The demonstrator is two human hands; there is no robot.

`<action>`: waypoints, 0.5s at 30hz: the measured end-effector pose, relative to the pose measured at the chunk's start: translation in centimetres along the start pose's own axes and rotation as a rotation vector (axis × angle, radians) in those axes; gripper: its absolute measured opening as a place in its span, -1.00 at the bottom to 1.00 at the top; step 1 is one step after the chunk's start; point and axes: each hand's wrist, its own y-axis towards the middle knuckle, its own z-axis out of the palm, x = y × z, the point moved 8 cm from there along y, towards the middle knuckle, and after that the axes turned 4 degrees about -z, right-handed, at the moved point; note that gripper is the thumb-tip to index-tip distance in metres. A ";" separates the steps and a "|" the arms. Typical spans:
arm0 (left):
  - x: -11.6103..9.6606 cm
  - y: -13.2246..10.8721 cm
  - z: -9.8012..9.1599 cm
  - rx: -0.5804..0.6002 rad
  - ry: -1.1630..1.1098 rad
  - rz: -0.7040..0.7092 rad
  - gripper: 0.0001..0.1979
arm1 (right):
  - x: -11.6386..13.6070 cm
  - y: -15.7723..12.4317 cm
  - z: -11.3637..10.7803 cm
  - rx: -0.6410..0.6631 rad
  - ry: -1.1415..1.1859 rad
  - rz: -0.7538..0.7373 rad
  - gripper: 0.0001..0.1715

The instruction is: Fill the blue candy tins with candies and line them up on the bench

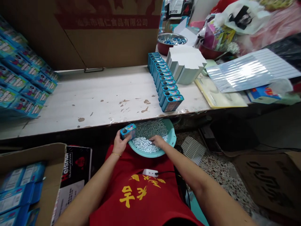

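Gripping a blue tin (128, 133) by its sides, the left hand (119, 144) held it slightly tilted beside the rim of the turquoise basin (173, 138), its round opening uncovered. The right hand (158, 141) reached into the basin with its fingertips among the white pellets (143, 145); whether they were closed on any could not be told. Gathering pellets for the tin looked like the step in hand, and the next move seemed to call for bringing a small amount over that narrow hole without spilling. A small dark patch by the right fingertips might have been a scoop or merely shadow. The tin's inside was too dark to read, as were the openings along the row of tins (167, 82) on the table (105, 94). The table's edge shaded the basin's far side, and the frame cut off the carton (61, 157) at lower left.
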 end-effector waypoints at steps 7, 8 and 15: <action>-0.7 0.5 -0.2 0.020 0.087 0.058 -0.56 | -1.8 -3.1 -6.2 -0.100 0.243 -0.028 -0.61; -0.8 0.6 0.0 0.022 0.113 0.071 -0.57 | -1.4 -3.7 -7.5 -0.124 0.300 -0.046 -0.62; -2.7 0.1 3.3 0.087 0.316 0.215 -0.63 | 4.9 -6.5 -14.2 -0.171 0.205 -0.204 -0.68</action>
